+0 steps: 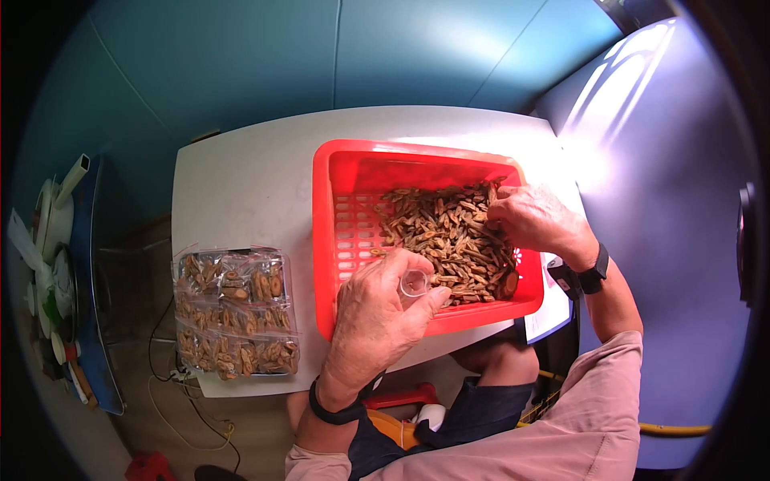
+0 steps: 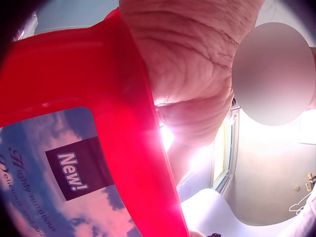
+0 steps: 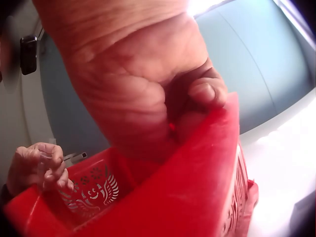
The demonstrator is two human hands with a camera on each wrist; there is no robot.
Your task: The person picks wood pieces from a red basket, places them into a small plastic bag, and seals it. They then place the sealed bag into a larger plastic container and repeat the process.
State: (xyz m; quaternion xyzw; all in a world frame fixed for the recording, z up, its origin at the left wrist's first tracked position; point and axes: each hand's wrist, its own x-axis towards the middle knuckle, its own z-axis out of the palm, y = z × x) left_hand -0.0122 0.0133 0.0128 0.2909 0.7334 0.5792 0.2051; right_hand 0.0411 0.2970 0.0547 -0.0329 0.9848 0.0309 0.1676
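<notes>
A red plastic basket [image 1: 322, 232] holds a heap of dried brown slices [image 1: 449, 232], piled toward its right side. Over the basket's near edge, my left hand [image 1: 373, 309] holds a small clear round-mouthed cup [image 1: 415, 283] between thumb and fingers. The same clear cup [image 3: 45, 160] shows in the right wrist view, upright in the left hand's fingers. My right hand [image 1: 541, 220] reaches over the basket's right rim, its bent fingers at the slices. In the right wrist view the basket wall hides its fingertips, so I cannot tell whether they pinch a slice.
The basket stands on a white table [image 1: 241, 184]. Left of it lie several clear zip bags [image 1: 234, 313] filled with brown slices. A paper sheet [image 1: 549, 309] lies by the right edge. Cables [image 1: 192, 393] hang at lower left, and a blue wall [image 1: 281, 64] rises behind.
</notes>
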